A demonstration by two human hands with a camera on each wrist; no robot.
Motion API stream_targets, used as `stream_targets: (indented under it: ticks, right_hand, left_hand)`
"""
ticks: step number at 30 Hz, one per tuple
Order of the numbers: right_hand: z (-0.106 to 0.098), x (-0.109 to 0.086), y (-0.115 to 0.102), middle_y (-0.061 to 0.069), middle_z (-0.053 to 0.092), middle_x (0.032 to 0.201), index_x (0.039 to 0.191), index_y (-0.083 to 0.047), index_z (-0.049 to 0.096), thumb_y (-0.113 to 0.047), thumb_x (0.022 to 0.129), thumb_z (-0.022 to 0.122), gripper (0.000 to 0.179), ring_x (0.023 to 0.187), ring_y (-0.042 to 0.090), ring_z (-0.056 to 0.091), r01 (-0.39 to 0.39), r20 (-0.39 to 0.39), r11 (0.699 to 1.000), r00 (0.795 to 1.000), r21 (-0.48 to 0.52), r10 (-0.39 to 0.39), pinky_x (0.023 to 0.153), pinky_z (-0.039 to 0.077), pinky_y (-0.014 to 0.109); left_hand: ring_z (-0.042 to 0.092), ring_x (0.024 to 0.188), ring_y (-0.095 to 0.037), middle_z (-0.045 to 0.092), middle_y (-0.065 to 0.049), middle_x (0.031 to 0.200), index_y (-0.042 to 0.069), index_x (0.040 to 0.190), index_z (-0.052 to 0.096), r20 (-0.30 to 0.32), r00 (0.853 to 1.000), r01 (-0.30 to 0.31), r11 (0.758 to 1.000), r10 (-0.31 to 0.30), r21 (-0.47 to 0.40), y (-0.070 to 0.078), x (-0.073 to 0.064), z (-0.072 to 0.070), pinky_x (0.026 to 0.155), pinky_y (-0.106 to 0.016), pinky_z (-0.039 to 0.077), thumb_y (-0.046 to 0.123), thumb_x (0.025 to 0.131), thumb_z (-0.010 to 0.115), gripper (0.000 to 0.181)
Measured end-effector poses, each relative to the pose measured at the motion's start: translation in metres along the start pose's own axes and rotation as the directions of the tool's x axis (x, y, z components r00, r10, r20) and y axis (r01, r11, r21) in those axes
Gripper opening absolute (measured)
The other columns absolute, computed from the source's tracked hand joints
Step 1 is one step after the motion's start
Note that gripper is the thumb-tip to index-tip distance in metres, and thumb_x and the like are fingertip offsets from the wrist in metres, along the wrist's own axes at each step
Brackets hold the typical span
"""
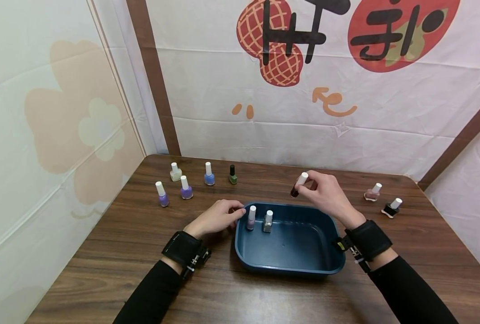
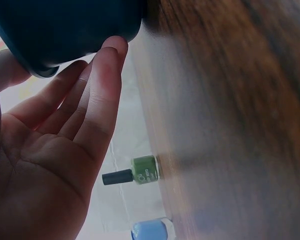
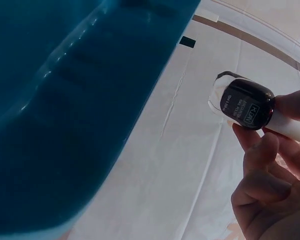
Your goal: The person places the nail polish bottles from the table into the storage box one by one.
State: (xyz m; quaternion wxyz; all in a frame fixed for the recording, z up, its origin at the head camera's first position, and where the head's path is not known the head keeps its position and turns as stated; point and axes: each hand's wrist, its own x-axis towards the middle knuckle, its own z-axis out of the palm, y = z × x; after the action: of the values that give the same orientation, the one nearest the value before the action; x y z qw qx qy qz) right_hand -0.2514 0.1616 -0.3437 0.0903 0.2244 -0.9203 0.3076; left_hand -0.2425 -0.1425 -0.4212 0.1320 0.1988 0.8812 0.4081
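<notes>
My right hand (image 1: 325, 191) pinches the white cap of a dark nail polish bottle (image 3: 247, 104), held tilted above the far rim of a blue tray (image 1: 292, 270). In the right wrist view, thumb and fingers (image 3: 264, 150) close round the cap, and the label on the glass shows. At the tray's left corner my left hand (image 1: 217, 217) grips the rim, thumb on top and fingers (image 2: 102, 85) against the outer wall. Inside the tray, near that corner, stand a pale pink polish bottle (image 1: 251, 219) and a clear-looking one (image 1: 267, 222), both with white caps.
Left of the tray stand purple bottles (image 1: 186, 191) (image 1: 163, 198), a whitish bottle (image 1: 176, 173), a blue bottle (image 1: 209, 177) and a black-capped green bottle (image 1: 233, 176). To the right are a pinkish bottle (image 1: 372, 193) and a black bottle (image 1: 391, 209). A printed curtain (image 1: 207, 99) hangs behind the wooden table (image 1: 122, 252).
</notes>
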Motion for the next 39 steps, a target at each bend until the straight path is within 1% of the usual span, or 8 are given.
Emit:
stream_targets:
  ticks: [6, 14, 22, 25, 29, 32, 34, 39]
  right_hand:
    - [0.005, -0.001, -0.005, 0.002, 0.060, 0.070, 0.095, -0.015, 0.067, -0.019, 0.092, 0.065, 0.006, 0.060, 0.017, 0.051, 0.016, 0.031, 1.000, 0.999, 0.015, -0.016, 0.054, 0.038, 0.026]
    - [0.011, -0.004, -0.006, -0.001, 0.061, 0.072, 0.093, -0.018, 0.067, -0.021, 0.092, 0.065, 0.004, 0.063, 0.016, 0.052, 0.034, 0.068, 0.999, 0.997, 0.027, -0.036, 0.057, 0.039, 0.025]
    - [0.015, -0.007, -0.004, -0.001, 0.054, 0.070, 0.091, -0.020, 0.069, -0.025, 0.091, 0.066, 0.006, 0.055, 0.012, 0.046, 0.060, 0.081, 0.998, 0.995, 0.026, -0.062, 0.053, 0.036, 0.024]
    - [0.016, -0.008, -0.004, -0.001, 0.056, 0.075, 0.091, -0.019, 0.070, -0.025, 0.091, 0.067, 0.007, 0.056, 0.010, 0.046, 0.074, 0.088, 0.997, 0.993, 0.018, -0.075, 0.053, 0.037, 0.024]
    - [0.017, -0.009, -0.004, -0.002, 0.059, 0.082, 0.089, -0.021, 0.070, -0.023, 0.090, 0.068, 0.003, 0.060, 0.009, 0.048, 0.091, 0.096, 0.996, 0.991, 0.014, -0.092, 0.056, 0.039, 0.024]
    - [0.018, -0.009, -0.004, -0.002, 0.060, 0.084, 0.087, -0.021, 0.070, -0.022, 0.089, 0.069, 0.003, 0.062, 0.010, 0.048, 0.092, 0.106, 0.996, 0.990, 0.019, -0.094, 0.056, 0.039, 0.025]
    - [0.019, -0.010, -0.004, -0.002, 0.061, 0.085, 0.087, -0.019, 0.070, -0.023, 0.089, 0.069, 0.004, 0.063, 0.011, 0.049, 0.089, 0.116, 0.996, 0.989, 0.018, -0.091, 0.057, 0.039, 0.024]
    - [0.022, -0.011, -0.004, -0.002, 0.064, 0.087, 0.086, -0.018, 0.070, -0.021, 0.089, 0.069, 0.005, 0.062, 0.008, 0.049, 0.092, 0.139, 0.996, 0.986, 0.011, -0.093, 0.056, 0.040, 0.024]
  left_hand:
    - [0.064, 0.071, -0.020, 0.065, -0.003, 0.089, 0.008, 0.121, 0.063, 0.003, 1.000, -0.018, 1.000, 0.018, -0.008, 0.000, -0.001, 0.000, 0.059, -0.029, 0.051, 0.028, 0.101, 0.049, 0.032]
    - [0.063, 0.070, -0.018, 0.064, -0.003, 0.088, 0.008, 0.121, 0.063, 0.002, 1.000, -0.025, 1.000, 0.025, -0.011, 0.001, -0.001, -0.001, 0.059, -0.029, 0.050, 0.029, 0.101, 0.049, 0.032]
    - [0.063, 0.070, -0.018, 0.064, -0.003, 0.087, 0.008, 0.120, 0.063, 0.000, 1.000, -0.026, 1.000, 0.026, -0.007, 0.000, -0.001, -0.001, 0.060, -0.030, 0.050, 0.028, 0.101, 0.049, 0.031]
    - [0.063, 0.070, -0.019, 0.064, -0.003, 0.088, 0.007, 0.120, 0.063, 0.000, 1.000, -0.027, 1.000, 0.027, -0.013, -0.001, -0.001, -0.001, 0.059, -0.029, 0.050, 0.028, 0.101, 0.049, 0.032]
    - [0.064, 0.070, -0.018, 0.065, -0.003, 0.088, 0.008, 0.120, 0.064, 0.001, 1.000, -0.026, 1.000, 0.026, -0.016, -0.001, -0.001, -0.001, 0.060, -0.029, 0.051, 0.028, 0.101, 0.049, 0.032]
    - [0.064, 0.070, -0.018, 0.065, -0.003, 0.089, 0.008, 0.119, 0.064, 0.002, 1.000, -0.024, 1.000, 0.024, -0.013, -0.001, -0.001, -0.001, 0.060, -0.029, 0.051, 0.028, 0.101, 0.049, 0.031]
    - [0.063, 0.070, -0.017, 0.065, -0.003, 0.088, 0.009, 0.119, 0.064, 0.002, 1.000, -0.023, 1.000, 0.023, -0.013, -0.001, 0.000, -0.001, 0.060, -0.029, 0.051, 0.028, 0.101, 0.049, 0.031]
    - [0.064, 0.070, -0.017, 0.065, -0.003, 0.089, 0.008, 0.119, 0.064, 0.000, 1.000, -0.021, 1.000, 0.021, -0.013, -0.001, -0.001, -0.001, 0.060, -0.029, 0.051, 0.028, 0.101, 0.049, 0.031]
